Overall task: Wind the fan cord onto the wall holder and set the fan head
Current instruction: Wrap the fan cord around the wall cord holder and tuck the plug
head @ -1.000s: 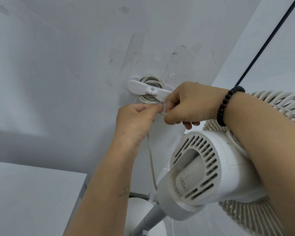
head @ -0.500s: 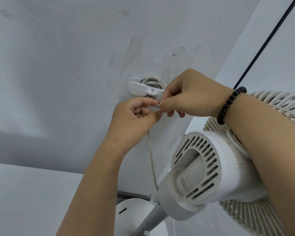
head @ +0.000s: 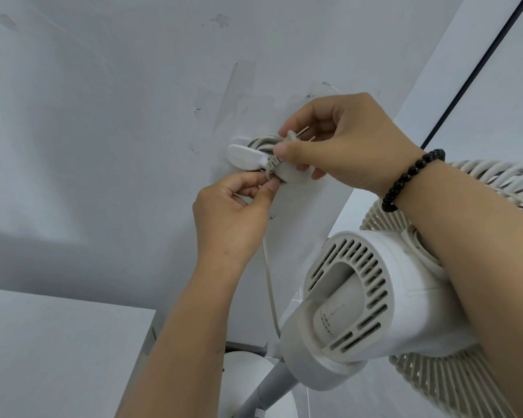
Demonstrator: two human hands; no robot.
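A white oval cord holder (head: pixel 244 156) is stuck on the pale wall, with several turns of grey-white fan cord (head: pixel 261 142) coiled behind it. My right hand (head: pixel 341 140), a black bead bracelet on its wrist, pinches the plug (head: pixel 292 137) at the holder's right end, its two metal pins pointing up right. My left hand (head: pixel 236 212) sits just below the holder and pinches the cord's ribbed end near the plug. A single strand of cord (head: pixel 269 285) hangs down from my left hand. The white fan head (head: pixel 366 300) tilts at lower right, motor housing facing me.
A white cabinet top (head: pixel 58 351) lies at lower left. The fan's pole (head: pixel 266 390) and round base (head: pixel 248 375) stand below the head. A dark line (head: pixel 477 70) runs diagonally along the wall corner at upper right. The fan grille (head: pixel 453 390) spreads under my right forearm.
My right hand rose and brought the plug up to the holder's right end, so its pins now show. My left hand shifted slightly right, still pinching the cord beneath the holder.
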